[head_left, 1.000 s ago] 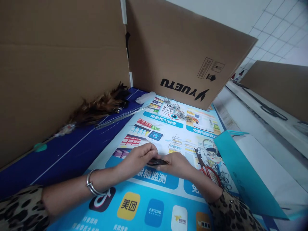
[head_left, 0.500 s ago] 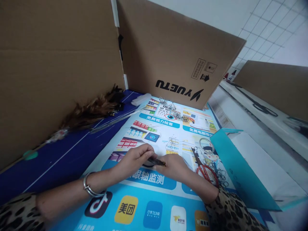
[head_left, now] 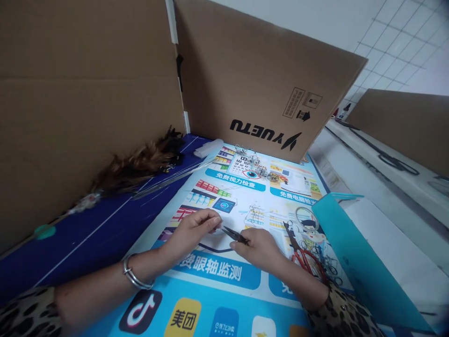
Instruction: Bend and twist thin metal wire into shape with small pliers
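Needle-nose pliers (head_left: 235, 235) with dark, tapered jaws are gripped in my right hand (head_left: 261, 245), the tips pointing left. Facing them, my left hand (head_left: 198, 229) pinches its thumb against its fingers; what sits in that pinch is too small to make out. A narrow gap separates the plier tips from my left fingertips. Both hands hover over a printed poster sheet (head_left: 228, 271). Right of my right hand lie red-handled scissors (head_left: 307, 260) among dark wire pieces (head_left: 329, 267).
Cardboard panels (head_left: 259, 79) wall off the back and left. Brown feathers (head_left: 136, 164) lie along the left panel. A tangle of small metal pieces (head_left: 257, 164) sits at the back. A teal-edged box (head_left: 372, 262) stands at right, near a clear ring (head_left: 306, 220).
My hands have drawn apart a little. The plier jaws, earlier touching my left fingers, now show clear of them. The view has shifted slightly.
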### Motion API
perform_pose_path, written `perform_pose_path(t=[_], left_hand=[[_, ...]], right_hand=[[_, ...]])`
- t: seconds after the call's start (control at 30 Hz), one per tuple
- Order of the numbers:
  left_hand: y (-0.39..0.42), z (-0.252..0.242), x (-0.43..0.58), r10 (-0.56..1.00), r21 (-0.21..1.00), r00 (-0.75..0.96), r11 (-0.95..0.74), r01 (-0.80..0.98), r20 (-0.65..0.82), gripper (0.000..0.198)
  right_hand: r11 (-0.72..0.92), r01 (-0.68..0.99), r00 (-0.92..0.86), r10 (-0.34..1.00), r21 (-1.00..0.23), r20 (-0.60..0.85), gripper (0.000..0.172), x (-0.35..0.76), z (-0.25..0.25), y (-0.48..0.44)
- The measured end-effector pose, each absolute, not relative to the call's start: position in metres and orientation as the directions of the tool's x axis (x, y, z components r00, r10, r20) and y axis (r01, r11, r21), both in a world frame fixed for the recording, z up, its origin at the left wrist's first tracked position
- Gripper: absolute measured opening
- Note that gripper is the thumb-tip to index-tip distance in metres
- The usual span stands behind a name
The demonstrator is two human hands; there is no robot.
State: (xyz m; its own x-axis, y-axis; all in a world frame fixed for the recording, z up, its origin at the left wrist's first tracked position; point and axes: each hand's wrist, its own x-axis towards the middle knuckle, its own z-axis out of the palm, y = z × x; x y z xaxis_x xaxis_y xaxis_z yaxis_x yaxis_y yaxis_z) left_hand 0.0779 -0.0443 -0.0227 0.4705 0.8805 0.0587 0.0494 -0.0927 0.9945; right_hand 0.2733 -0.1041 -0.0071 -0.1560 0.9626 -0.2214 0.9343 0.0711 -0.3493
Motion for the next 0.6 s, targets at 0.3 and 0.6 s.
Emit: perform_pose_path(t=[0.3, 0.6], left_hand=[[-0.0457, -0.0233, 0.0785, 0.868, 0.982, 0.491, -0.151, 0.11, 0.079, 0.017], [-0.0467, -0.0261, 0.0798, 0.865, 0.998, 0.502, -0.028, 0.061, -0.006, 0.017]], right_hand=[[0.096, 0.937, -0.175, 0.961, -0.335, -0.215, 0.041, 0.2731, -0.0099, -0.1047], [0.117, 0.935, -0.205, 0.949, -0.333, -0.24, 0.04, 0.2722, -0.0055, -0.1048]])
